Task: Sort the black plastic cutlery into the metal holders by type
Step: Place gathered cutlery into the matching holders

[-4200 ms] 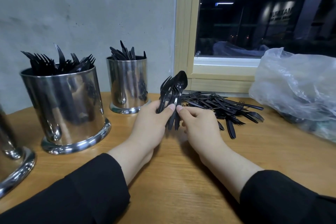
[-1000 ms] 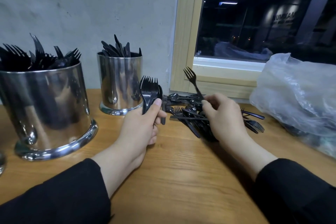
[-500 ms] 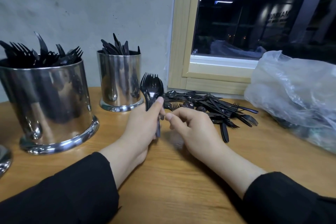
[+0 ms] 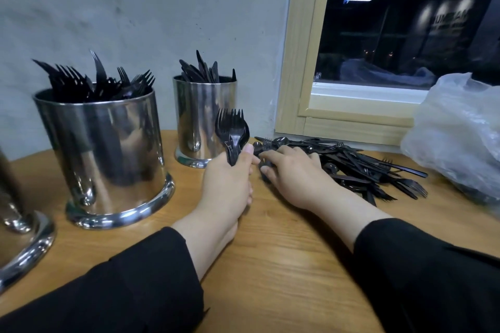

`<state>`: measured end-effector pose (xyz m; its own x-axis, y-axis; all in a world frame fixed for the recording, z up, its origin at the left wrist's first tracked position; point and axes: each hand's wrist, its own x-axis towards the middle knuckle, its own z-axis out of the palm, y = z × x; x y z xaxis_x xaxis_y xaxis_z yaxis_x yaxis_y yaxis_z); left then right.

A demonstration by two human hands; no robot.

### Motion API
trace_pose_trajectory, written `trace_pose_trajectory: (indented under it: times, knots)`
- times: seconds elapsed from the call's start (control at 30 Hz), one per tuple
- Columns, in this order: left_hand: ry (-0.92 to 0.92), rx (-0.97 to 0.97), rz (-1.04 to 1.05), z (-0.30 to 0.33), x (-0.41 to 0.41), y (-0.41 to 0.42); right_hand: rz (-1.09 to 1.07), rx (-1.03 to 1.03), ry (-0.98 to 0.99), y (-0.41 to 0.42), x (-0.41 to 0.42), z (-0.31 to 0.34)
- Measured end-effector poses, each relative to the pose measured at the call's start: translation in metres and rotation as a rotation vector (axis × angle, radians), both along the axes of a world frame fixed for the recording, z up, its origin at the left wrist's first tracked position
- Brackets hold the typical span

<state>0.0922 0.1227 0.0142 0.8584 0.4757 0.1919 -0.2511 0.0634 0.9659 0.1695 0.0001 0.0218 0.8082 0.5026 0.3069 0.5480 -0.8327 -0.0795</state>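
Right hand point(image 4: 297, 173) has moved onto the pile point(image 4: 351, 167), grip unclear; left hand point(image 4: 230, 178) clamps forks point(image 4: 231, 130); three holders.

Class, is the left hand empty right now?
No: the left hand grips a bundle of forks, tines up, beside the knife holder.

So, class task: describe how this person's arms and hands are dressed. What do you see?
Both arms wear long black sleeves, the left sleeve and right sleeve ending above the wrists. The left hand and right hand are bare: no gloves, rings or watch visible.
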Motion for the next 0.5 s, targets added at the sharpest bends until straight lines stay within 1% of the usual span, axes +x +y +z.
trace_pose_trajectory:
  times: [0.1, 0.17, 0.4, 0.5]
  knots:
    - [0.004, -0.037, 0.0, 0.0, 0.002, 0.005, -0.03, -0.064, 0.031, 0.005, 0.008, -0.001]
    - [0.014, -0.034, 0.001, -0.001, 0.003, 0.006, -0.039, -0.053, 0.015, 0.004, 0.008, -0.004]
    - [0.018, -0.035, -0.024, 0.0, 0.001, 0.006, -0.065, 0.242, 0.01, -0.015, -0.008, -0.004]
    - [0.021, -0.046, -0.019, 0.001, -0.001, 0.007, -0.073, 0.407, 0.029, -0.021, -0.02, -0.002]
